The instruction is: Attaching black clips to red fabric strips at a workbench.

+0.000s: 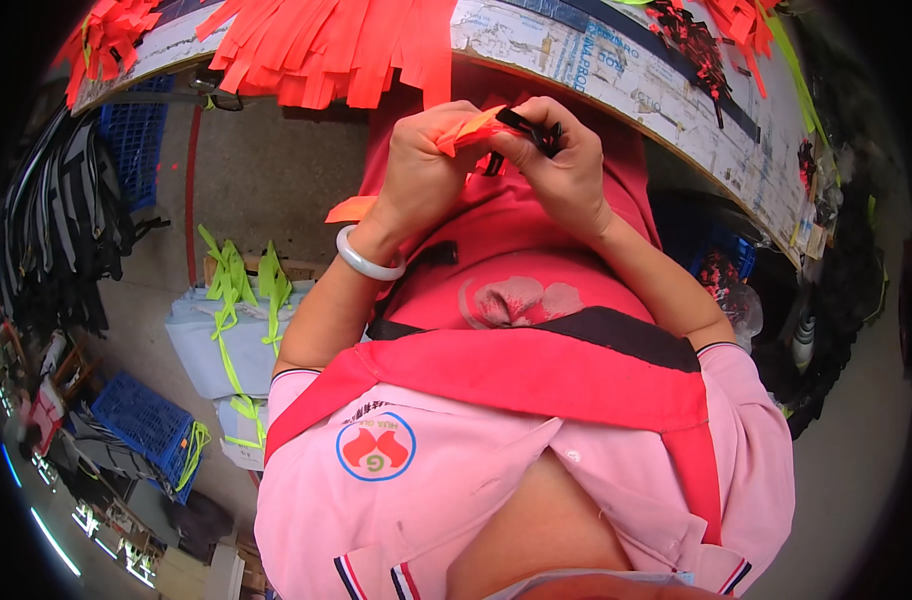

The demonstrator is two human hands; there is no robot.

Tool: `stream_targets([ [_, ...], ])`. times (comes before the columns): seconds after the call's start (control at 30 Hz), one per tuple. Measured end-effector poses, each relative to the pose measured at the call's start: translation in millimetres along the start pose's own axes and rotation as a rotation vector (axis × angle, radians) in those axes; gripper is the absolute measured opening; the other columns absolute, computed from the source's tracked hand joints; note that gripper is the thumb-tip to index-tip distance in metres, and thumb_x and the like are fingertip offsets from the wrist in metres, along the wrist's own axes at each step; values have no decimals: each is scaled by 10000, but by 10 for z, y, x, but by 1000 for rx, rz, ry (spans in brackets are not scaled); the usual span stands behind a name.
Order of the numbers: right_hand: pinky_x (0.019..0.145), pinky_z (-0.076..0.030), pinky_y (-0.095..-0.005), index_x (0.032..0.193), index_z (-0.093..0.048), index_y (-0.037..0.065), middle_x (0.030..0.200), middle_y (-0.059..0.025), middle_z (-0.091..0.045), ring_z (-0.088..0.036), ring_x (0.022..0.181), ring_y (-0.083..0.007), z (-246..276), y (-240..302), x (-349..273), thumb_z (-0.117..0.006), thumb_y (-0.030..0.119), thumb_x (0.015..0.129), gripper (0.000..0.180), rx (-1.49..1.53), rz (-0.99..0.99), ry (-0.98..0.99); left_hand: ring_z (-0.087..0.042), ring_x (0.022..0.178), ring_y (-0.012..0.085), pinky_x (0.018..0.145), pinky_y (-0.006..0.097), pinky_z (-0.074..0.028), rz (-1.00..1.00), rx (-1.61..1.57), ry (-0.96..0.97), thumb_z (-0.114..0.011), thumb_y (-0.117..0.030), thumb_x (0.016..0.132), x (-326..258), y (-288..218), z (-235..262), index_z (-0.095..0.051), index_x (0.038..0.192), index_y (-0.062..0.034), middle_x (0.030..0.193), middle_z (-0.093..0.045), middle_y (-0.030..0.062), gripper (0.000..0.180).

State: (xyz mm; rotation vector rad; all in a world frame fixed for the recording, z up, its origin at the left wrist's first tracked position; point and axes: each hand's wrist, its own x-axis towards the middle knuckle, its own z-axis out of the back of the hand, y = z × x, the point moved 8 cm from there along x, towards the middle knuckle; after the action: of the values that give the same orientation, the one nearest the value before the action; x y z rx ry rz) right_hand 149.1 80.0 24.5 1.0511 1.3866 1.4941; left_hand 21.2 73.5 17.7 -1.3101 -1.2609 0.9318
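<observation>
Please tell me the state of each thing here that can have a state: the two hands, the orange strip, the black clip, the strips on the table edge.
left hand: closed, pinching the orange strip.
right hand: closed, gripping the black clip.
orange strip: held between both hands, bent.
black clip: held at the strip's end; open or shut unclear.
orange strips on the table edge: hanging loose in a bunch.
white bangle: worn on the left wrist.

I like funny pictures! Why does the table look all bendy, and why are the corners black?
Head view: the fisheye lens curves the table edge and blacks out the corners; the left hand and right hand pinching the orange strip look sharp and evenly lit.
</observation>
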Motion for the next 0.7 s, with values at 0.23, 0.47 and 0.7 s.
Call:
stream_targets([
  [0.23, 583, -398, -180, 928, -618, 12, 733, 32, -590, -489, 663, -13, 21, 95, 20, -698, 104, 866, 137, -22, -58, -13, -531, 653, 74, 568, 234, -420, 151, -38, 36, -618, 13, 855, 52, 80, 8, -664, 862, 16, 733, -601, 25, 46],
  [0.47, 560, -386, -176, 900, -607, 12, 706, 31, -566, -477, 637, -4, -17, -69, 58, -701, 110, 865, 140, -57, -86, 40, -515, 649, 48, 562, 219, -416, 179, -41, 58, -639, -29, 861, -6, 196, 63, -686, 931, 7, 727, -595, -20, 92],
  [0.7, 572, -359, -182, 895, -619, 28, 729, 58, -546, -441, 672, -3, -26, -60, 152, -688, 108, 874, 107, -86, -105, 144, -536, 709, 42, 627, 204, -454, 160, -84, -27, -639, 1, 869, 69, 120, 233, -634, 924, -5, 777, -587, -31, 55],
])
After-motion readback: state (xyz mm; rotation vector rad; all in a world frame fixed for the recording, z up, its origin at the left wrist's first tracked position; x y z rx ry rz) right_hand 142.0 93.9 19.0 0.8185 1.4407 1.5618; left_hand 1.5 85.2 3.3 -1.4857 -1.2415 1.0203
